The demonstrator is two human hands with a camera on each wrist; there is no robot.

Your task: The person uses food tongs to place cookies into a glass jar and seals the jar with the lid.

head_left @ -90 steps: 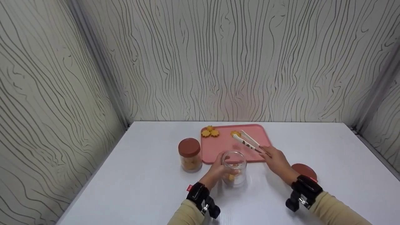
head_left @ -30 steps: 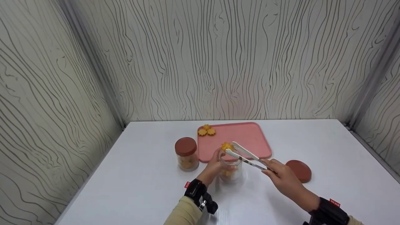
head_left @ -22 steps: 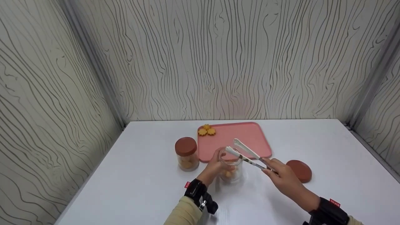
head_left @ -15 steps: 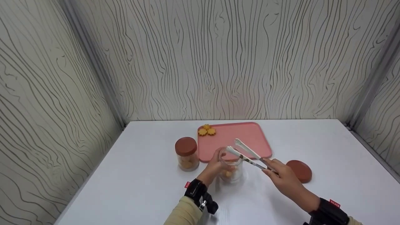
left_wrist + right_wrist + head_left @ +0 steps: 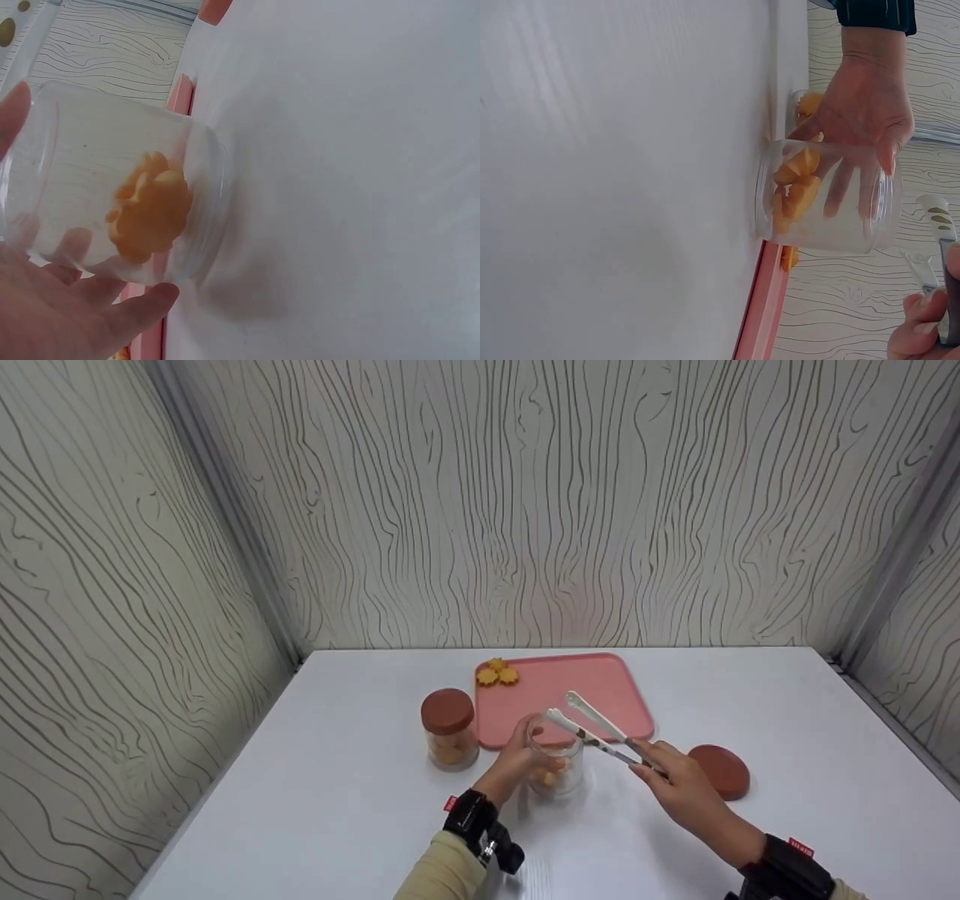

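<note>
My left hand (image 5: 516, 761) grips a clear jar (image 5: 571, 780) from its left side, fingers and thumb around the wall. Its mouth is uncovered. Several yellow-orange flower-shaped cookies (image 5: 154, 210) lie at the bottom of the jar, seen through the wall in both wrist views. My right hand (image 5: 679, 784) holds a pair of white tongs (image 5: 587, 737) with brown spots by the dark handle end. The tong arms stand apart with nothing between them, their tips overlapping the jar's rim and the tray in the head view.
Behind the jar lies a pink tray (image 5: 607, 682), with three flower-shaped cookies (image 5: 508, 676) in its far left corner. Left of it stands a second jar (image 5: 448, 735) with a reddish-brown lid, cookies inside. A loose matching lid (image 5: 720, 772) sits beyond the right wrist.
The cookie earlier pinched in the tongs over the tray was carried to the jar's mouth and let go into it. The tongs have since opened slightly wider, while the left hand stays on the jar.
</note>
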